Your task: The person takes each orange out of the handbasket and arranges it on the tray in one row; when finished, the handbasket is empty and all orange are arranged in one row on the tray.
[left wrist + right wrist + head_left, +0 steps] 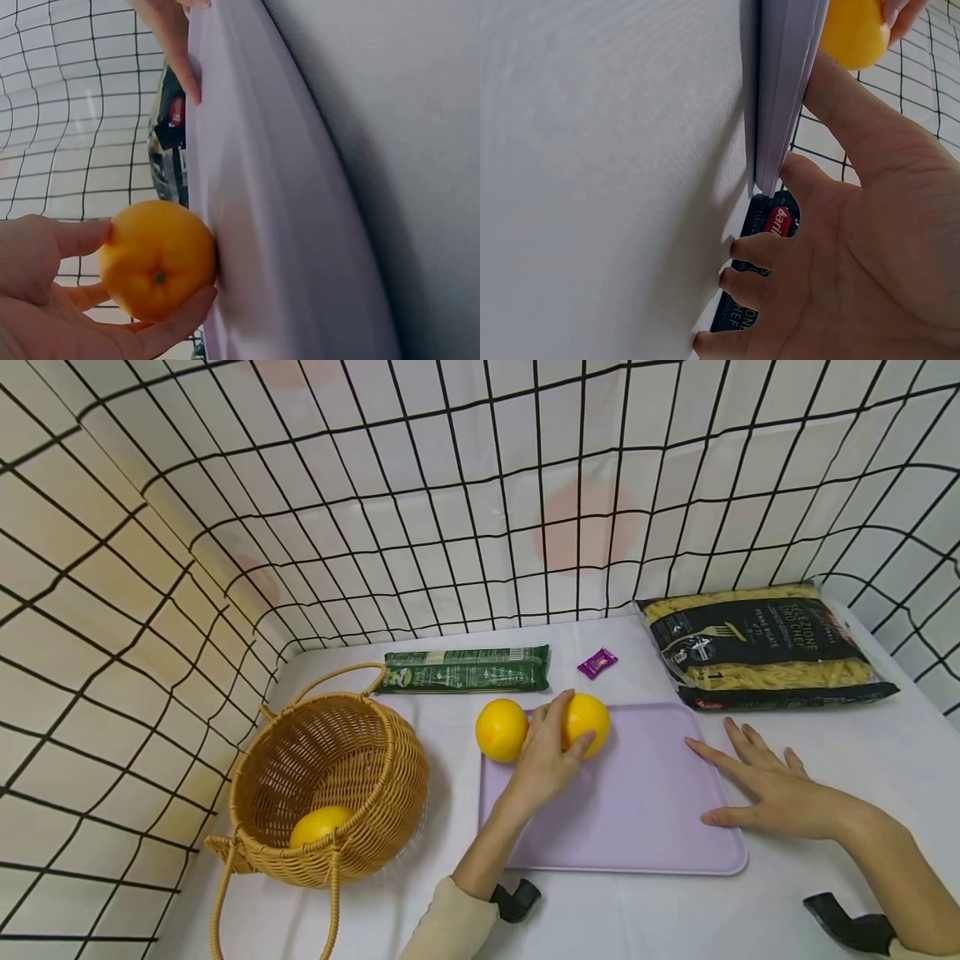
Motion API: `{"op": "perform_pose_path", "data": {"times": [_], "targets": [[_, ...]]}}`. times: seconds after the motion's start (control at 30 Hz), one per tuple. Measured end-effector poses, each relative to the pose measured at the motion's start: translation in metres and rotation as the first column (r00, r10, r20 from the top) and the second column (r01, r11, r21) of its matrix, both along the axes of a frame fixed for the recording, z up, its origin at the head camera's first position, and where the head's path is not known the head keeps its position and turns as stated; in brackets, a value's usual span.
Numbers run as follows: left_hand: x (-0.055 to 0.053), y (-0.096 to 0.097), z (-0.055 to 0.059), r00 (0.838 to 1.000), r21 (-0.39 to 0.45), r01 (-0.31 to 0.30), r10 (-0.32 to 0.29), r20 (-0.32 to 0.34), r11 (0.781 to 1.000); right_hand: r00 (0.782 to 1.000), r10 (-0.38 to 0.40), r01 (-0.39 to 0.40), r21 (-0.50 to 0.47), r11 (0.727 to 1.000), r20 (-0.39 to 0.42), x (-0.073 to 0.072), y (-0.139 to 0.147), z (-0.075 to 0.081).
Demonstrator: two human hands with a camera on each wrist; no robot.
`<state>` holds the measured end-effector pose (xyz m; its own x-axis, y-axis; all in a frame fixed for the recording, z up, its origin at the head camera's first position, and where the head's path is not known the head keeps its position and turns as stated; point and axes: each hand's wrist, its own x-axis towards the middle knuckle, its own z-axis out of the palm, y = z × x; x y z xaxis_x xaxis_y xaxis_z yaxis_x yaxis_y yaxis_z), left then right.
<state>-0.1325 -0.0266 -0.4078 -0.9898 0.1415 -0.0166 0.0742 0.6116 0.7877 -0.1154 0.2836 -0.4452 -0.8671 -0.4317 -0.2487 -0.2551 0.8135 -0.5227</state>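
Note:
My left hand (551,753) grips an orange (587,724) at the back of the lilac tray (637,810); in the left wrist view thumb and fingers curl round the fruit (157,259), its stem end showing. Just left of that hand, a second orange (502,730) sits at the tray's back left corner. My right hand (780,789) spreads its fingers over the tray's right edge, thumb and index at the rim, the other fingers beyond it, as the right wrist view shows too. Inside the wicker basket (405,777) at left lies another yellow-orange fruit (321,825), partly hidden by the rim.
A green packet (468,670) and a small purple wrapped sweet (597,663) lie behind the tray. At the back right is a black bag of penne pasta (765,647). Black wire grid (480,510) walls the table at the back and both sides.

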Motion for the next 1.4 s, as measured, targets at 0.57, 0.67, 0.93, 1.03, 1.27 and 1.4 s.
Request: {"op": "perform_pose_path", "data": {"times": [0.57,0.67,0.93,1.03,1.27,1.4], "targets": [[0.038,-0.026,0.053,0.98,-0.197,0.052,-0.088,-0.176,0.979,1.0,0.005,-0.005,-0.003,1.0,0.005,-0.002,-0.003,0.001],[0.049,-0.042,0.062,0.971,-0.189,0.065,-0.106,-0.214,0.98,1.0,0.007,-0.007,-0.01,1.0,0.007,-0.002,-0.004,0.0],[0.086,-0.094,0.092,0.984,-0.13,0.03,-0.052,-0.172,0.991,1.0,0.009,-0.009,-0.001,1.0,0.003,-0.003,-0.005,0.0],[0.098,-0.114,0.101,0.982,-0.14,-0.009,-0.018,-0.189,0.99,1.0,0.009,-0.009,0.002,1.0,0.002,-0.002,-0.005,0.0],[0.113,-0.16,0.118,0.964,-0.156,-0.023,-0.019,-0.266,0.987,1.0,0.007,-0.007,-0.007,1.0,0.002,-0.001,-0.002,0.0],[0.114,-0.185,0.131,0.969,-0.162,-0.017,-0.024,-0.246,0.987,1.0,0.003,-0.003,-0.007,1.0,0.007,0.0,-0.002,0.0]]}}
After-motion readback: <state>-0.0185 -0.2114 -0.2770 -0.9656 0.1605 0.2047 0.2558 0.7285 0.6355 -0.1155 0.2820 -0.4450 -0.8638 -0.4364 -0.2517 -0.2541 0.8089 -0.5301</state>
